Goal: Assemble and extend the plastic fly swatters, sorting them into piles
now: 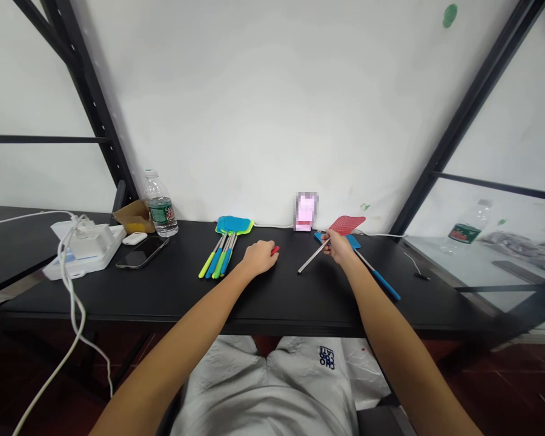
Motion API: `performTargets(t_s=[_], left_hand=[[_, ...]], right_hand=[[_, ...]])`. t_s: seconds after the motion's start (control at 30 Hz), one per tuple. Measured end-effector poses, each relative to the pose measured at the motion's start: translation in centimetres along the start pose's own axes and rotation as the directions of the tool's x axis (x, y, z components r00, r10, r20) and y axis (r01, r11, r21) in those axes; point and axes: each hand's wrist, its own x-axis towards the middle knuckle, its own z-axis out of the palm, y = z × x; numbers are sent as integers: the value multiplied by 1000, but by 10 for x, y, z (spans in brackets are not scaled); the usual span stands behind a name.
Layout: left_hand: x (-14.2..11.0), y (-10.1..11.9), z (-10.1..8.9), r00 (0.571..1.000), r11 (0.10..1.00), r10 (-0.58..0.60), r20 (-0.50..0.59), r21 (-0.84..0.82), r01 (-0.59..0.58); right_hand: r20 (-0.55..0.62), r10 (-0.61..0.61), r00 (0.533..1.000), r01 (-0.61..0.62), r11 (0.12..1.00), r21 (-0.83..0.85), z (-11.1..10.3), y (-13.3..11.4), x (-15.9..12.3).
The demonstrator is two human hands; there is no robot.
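Note:
My right hand point(337, 246) is closed around the metal rod of a red fly swatter point(346, 224), whose mesh head points toward the wall and whose rod end slants down left. My left hand point(258, 257) is closed on a small red piece point(275, 249), which pokes out by the fingers on the black table point(172, 290). A blue fly swatter point(376, 275) lies under and to the right of my right hand. A bundle of several fly swatters point(224, 245) with blue and green heads and handles lies to the left of my left hand.
A water bottle point(160, 204), a cardboard piece point(134, 216), a black phone point(142, 252), a white earbud case point(134, 238) and a white box with cables point(84, 245) sit at the left. A blurred pink object point(306, 212) leans on the wall. Black shelf struts rise on both sides.

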Motion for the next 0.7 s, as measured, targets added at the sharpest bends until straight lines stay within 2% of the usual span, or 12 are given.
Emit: performTargets(t_s=[0.13, 0.33, 0.47, 0.53, 0.6, 0.7], left_hand=[[1, -2, 0, 999, 998, -41, -7, 46, 42], [1, -2, 0, 997, 995, -76, -2, 71, 76], [0, -1, 0, 993, 997, -59, -104, 36, 63], [0, 2, 0, 981, 999, -34, -191, -35, 28], [0, 6, -2, 968, 987, 19, -249, -149, -58], [-3, 15, -2, 957, 913, 148, -248, -339, -229]], right_hand=[[9, 30, 1000, -30, 999, -20, 3, 0, -2], [-18, -23, 1000, 23, 1000, -19, 4, -5, -9], [-14, -54, 998, 54, 998, -24, 4, -4, -8], [7, -65, 998, 65, 998, -27, 7, -3, -10], [48, -66, 997, 67, 997, -28, 13, -1, -14], [159, -43, 986, 47, 999, -26, 29, 6, -26]])
